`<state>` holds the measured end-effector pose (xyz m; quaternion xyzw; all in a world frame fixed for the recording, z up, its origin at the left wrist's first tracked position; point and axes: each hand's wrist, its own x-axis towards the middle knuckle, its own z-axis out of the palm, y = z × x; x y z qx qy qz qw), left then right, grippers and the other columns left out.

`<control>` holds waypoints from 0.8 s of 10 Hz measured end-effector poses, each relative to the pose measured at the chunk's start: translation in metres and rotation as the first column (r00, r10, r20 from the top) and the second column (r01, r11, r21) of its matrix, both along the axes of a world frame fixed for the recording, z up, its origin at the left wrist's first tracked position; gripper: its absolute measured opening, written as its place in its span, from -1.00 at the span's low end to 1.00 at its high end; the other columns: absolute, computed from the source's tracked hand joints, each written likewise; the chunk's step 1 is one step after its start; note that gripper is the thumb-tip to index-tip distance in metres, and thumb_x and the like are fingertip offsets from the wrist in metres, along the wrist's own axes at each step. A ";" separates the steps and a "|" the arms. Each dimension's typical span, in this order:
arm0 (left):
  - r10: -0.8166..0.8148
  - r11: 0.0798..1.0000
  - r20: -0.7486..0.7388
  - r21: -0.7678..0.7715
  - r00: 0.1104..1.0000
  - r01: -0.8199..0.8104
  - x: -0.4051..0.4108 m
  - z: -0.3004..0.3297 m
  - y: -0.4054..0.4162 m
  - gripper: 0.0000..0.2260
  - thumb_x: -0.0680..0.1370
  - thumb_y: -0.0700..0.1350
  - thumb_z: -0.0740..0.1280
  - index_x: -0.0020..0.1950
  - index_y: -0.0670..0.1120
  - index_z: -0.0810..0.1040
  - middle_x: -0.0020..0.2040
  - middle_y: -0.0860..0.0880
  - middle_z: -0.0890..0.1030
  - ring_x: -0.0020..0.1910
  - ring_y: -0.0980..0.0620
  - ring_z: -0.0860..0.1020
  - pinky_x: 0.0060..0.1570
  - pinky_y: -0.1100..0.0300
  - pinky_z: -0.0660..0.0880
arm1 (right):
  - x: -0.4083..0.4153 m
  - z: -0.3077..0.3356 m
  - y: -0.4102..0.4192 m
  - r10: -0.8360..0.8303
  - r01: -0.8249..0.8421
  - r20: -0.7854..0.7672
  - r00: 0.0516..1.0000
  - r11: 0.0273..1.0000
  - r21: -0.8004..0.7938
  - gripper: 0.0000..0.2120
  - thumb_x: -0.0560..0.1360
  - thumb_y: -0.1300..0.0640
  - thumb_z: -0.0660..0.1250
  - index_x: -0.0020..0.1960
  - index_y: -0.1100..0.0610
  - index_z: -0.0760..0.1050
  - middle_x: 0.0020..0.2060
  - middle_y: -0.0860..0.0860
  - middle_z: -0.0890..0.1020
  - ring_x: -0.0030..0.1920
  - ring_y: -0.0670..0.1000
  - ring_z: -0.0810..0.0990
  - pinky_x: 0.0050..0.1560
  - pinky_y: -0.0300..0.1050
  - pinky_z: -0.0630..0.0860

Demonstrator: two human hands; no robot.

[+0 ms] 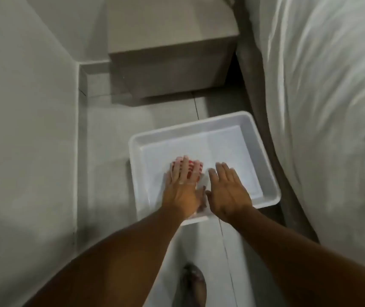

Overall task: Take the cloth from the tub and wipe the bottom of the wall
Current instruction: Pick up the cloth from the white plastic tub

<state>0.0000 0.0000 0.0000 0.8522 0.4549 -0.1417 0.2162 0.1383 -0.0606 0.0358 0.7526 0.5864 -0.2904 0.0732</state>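
A white rectangular tub (263, 151) stands on the tiled floor between the wall and the bed. In its near left part lies a red-and-white cloth (190, 166), mostly covered by my left hand (182, 185), which rests flat on it with fingers spread. My right hand (228, 189) hovers beside it over the tub's middle, fingers apart and holding nothing. The wall (26, 129) fills the left side, and its grey skirting (81, 151) runs along the floor.
A grey bedside cabinet (170, 52) stands beyond the tub against the far wall. A bed with white bedding (327, 107) runs down the right side. My foot (193, 284) is on the floor tiles below the tub.
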 end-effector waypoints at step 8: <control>0.099 0.983 0.417 0.100 0.903 -0.155 -0.096 0.086 -0.040 -0.19 0.49 -0.22 0.51 0.62 0.00 0.14 0.69 -0.08 0.05 0.66 -0.16 -0.04 0.57 -0.15 0.06 | -0.098 0.075 -0.024 -0.198 0.221 -0.160 0.967 0.965 0.140 -0.36 0.66 0.16 0.17 0.68 0.13 0.02 0.71 0.15 0.12 0.72 0.15 0.02 0.70 0.05 -0.07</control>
